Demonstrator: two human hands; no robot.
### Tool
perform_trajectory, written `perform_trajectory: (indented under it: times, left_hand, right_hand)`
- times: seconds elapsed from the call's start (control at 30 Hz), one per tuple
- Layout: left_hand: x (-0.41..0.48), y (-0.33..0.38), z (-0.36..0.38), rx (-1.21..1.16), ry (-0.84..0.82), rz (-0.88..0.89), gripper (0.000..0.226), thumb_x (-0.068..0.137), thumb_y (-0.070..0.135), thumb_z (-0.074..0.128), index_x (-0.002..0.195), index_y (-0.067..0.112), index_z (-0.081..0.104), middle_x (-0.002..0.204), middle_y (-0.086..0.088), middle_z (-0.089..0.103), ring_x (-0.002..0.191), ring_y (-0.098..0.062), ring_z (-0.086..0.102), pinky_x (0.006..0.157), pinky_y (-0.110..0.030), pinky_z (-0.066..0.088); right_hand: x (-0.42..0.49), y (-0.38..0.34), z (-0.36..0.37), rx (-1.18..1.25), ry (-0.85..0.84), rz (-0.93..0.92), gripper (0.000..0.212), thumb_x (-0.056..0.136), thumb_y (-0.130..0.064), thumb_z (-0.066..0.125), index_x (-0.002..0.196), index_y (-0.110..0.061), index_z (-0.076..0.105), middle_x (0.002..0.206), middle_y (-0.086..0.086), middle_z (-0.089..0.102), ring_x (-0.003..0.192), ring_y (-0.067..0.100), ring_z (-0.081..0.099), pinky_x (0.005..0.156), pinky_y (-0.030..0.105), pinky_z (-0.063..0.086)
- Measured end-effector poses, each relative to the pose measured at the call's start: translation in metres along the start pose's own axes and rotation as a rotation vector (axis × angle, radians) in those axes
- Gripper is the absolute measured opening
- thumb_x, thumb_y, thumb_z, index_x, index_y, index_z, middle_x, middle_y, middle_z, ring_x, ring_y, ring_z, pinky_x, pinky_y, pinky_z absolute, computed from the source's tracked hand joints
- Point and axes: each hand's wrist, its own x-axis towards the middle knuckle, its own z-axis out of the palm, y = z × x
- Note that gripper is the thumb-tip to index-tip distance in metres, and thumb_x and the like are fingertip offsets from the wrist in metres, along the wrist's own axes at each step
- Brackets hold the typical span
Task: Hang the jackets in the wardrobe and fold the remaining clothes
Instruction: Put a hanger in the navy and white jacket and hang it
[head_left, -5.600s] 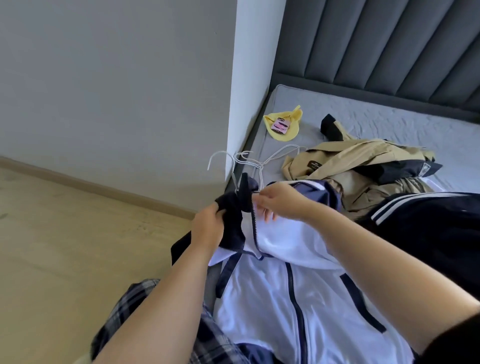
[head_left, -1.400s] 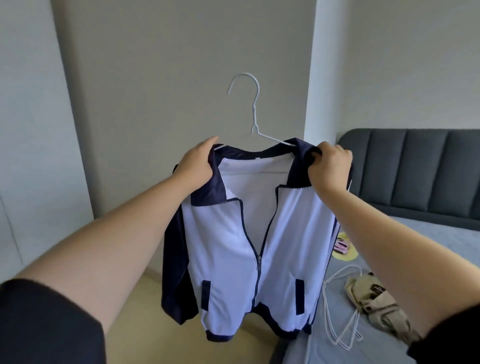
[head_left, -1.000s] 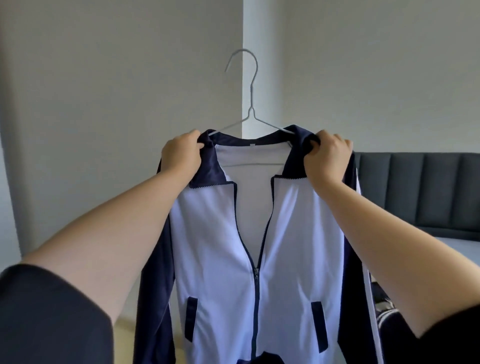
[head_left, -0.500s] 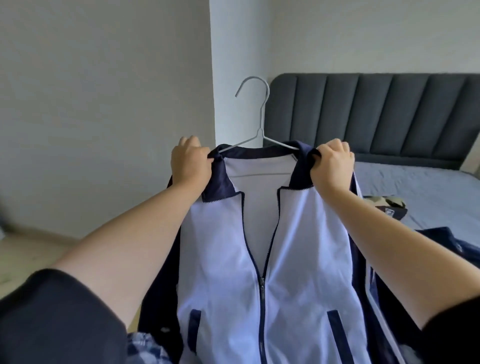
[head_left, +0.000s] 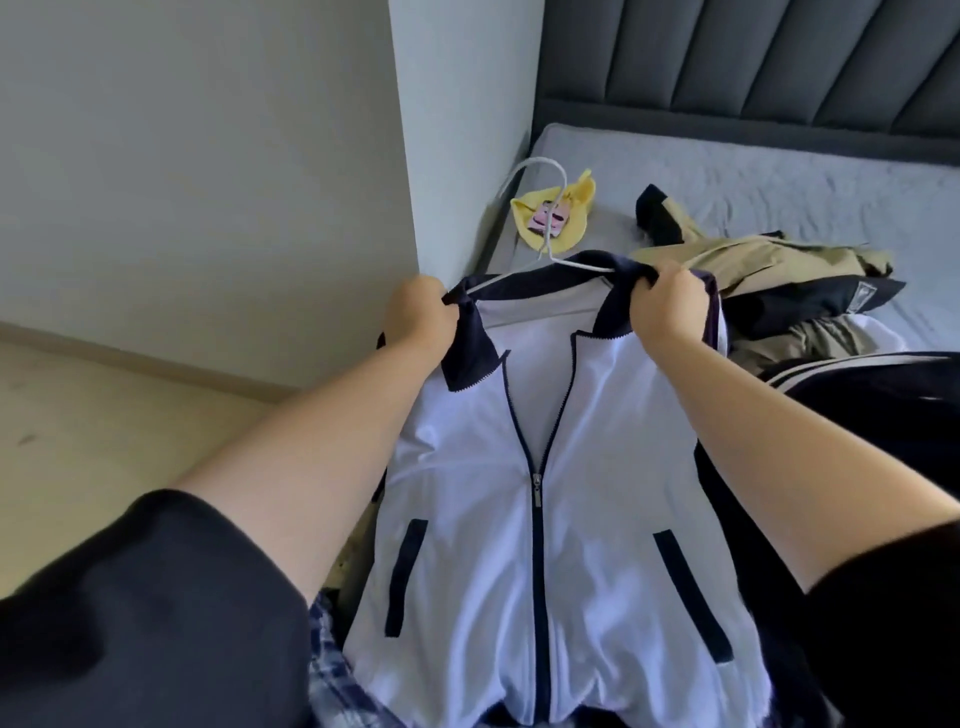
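The white-and-navy jacket (head_left: 545, 467) is lying front-up across the bed (head_left: 779, 171) edge, with a wire hanger (head_left: 546, 248) threaded through its collar. Before anyone lifts it by the hook, I'd be squaring both shoulders evenly on the wire. The left hand (head_left: 415, 306) and right hand (head_left: 665, 306) are each clenching a navy collar corner, fingers curled tight. A tan jacket (head_left: 753, 265) is waiting just beyond.

hanger (head_left: 545, 253) arms hidden inside white jacket (head_left: 545, 519) collar, hem cut by bottom edge; left hand (head_left: 421, 312) fingers out of sight under collar; pink tag (head_left: 548, 223) print too small to read; plaid cloth (head_left: 332, 675) mostly covered; dark striped garment (head_left: 883, 415) cut off right
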Motion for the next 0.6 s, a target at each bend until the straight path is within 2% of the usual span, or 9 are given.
perform_trajectory:
  times: [0.07, 0.1, 0.13, 0.17, 0.2, 0.3, 0.4, 0.5, 0.6]
  left_hand:
    - [0.004, -0.004, 0.018, -0.154, -0.088, -0.007, 0.021, 0.085, 0.004, 0.050, 0.066, 0.012, 0.049, 0.064, -0.007, 0.051, 0.071, -0.027, 0.054, 0.063, -0.031, 0.037]
    - [0.004, -0.006, 0.027, -0.214, -0.182, -0.005, 0.014, 0.089, 0.005, 0.049, 0.088, 0.013, 0.061, 0.075, -0.001, 0.056, 0.080, -0.023, 0.053, 0.070, -0.029, 0.039]
    - [0.002, -0.010, 0.038, -0.261, -0.285, -0.028, 0.033, 0.092, 0.007, 0.047, 0.122, 0.016, 0.057, 0.094, 0.002, 0.059, 0.091, -0.019, 0.053, 0.081, -0.027, 0.042]
    - [-0.005, -0.017, 0.049, -0.320, -0.392, -0.045, 0.052, 0.093, 0.007, 0.045, 0.143, 0.021, 0.039, 0.114, 0.003, 0.057, 0.104, -0.016, 0.053, 0.092, -0.026, 0.042]
    - [-0.016, -0.024, 0.059, -0.337, -0.471, -0.067, 0.063, 0.093, 0.005, 0.045, 0.150, 0.024, 0.025, 0.130, 0.000, 0.052, 0.116, -0.017, 0.051, 0.099, -0.029, 0.042]
    - [-0.052, -0.057, 0.091, -0.197, -0.503, -0.056, 0.061, 0.091, 0.004, 0.047, 0.148, 0.018, 0.029, 0.143, -0.008, 0.043, 0.129, -0.024, 0.044, 0.103, -0.034, 0.040]
    - [-0.097, -0.087, 0.111, -0.083, -0.431, 0.004, 0.040, 0.088, 0.002, 0.051, 0.126, 0.009, 0.053, 0.123, -0.010, 0.051, 0.114, -0.024, 0.052, 0.090, -0.029, 0.043]
    - [-0.140, -0.105, 0.127, 0.029, -0.466, 0.081, 0.023, 0.087, 0.016, 0.057, 0.109, 0.009, 0.061, 0.113, -0.009, 0.054, 0.110, -0.026, 0.051, 0.089, -0.028, 0.040]
    - [-0.164, -0.108, 0.144, 0.252, -0.524, 0.214, 0.059, 0.084, 0.049, 0.058, 0.129, 0.013, 0.049, 0.134, -0.006, 0.042, 0.129, -0.025, 0.035, 0.108, -0.031, 0.025]
  right_hand:
    - [0.004, 0.006, 0.017, 0.144, -0.122, 0.049, 0.038, 0.094, -0.015, 0.043, 0.131, -0.007, 0.043, 0.106, 0.015, 0.060, 0.097, 0.034, 0.058, 0.070, 0.031, 0.038]
    - [0.000, 0.008, 0.024, 0.182, -0.165, 0.055, 0.051, 0.093, -0.014, 0.045, 0.142, -0.010, 0.030, 0.116, 0.013, 0.057, 0.106, 0.032, 0.055, 0.077, 0.034, 0.041]
    - [-0.006, 0.012, 0.033, 0.164, -0.171, 0.027, 0.062, 0.092, -0.011, 0.047, 0.148, -0.011, 0.020, 0.130, 0.012, 0.050, 0.118, 0.031, 0.049, 0.089, 0.038, 0.042]
    - [-0.015, 0.017, 0.043, 0.111, -0.155, -0.036, 0.066, 0.091, -0.009, 0.048, 0.149, -0.010, 0.018, 0.140, 0.012, 0.043, 0.128, 0.031, 0.040, 0.101, 0.041, 0.037]
    - [-0.028, 0.022, 0.054, 0.062, -0.146, -0.113, 0.063, 0.089, -0.007, 0.049, 0.147, -0.008, 0.024, 0.142, 0.014, 0.040, 0.130, 0.031, 0.037, 0.105, 0.041, 0.034]
    - [-0.077, 0.043, 0.091, 0.045, -0.384, -0.177, 0.035, 0.088, -0.005, 0.045, 0.121, -0.008, 0.056, 0.108, 0.011, 0.061, 0.098, 0.029, 0.055, 0.076, 0.029, 0.042]
    - [-0.120, 0.069, 0.118, 0.054, -0.691, 0.015, 0.018, 0.088, -0.009, 0.046, 0.090, -0.012, 0.064, 0.072, 0.002, 0.060, 0.067, 0.024, 0.056, 0.052, 0.023, 0.039]
    - [-0.143, 0.092, 0.130, 0.072, -0.816, 0.141, 0.014, 0.088, -0.014, 0.053, 0.081, -0.008, 0.063, 0.073, 0.007, 0.064, 0.071, 0.023, 0.059, 0.063, 0.028, 0.047]
    - [-0.152, 0.102, 0.133, 0.139, -0.833, 0.188, 0.022, 0.088, -0.024, 0.060, 0.070, -0.011, 0.062, 0.067, 0.001, 0.060, 0.067, 0.016, 0.055, 0.064, 0.025, 0.045]
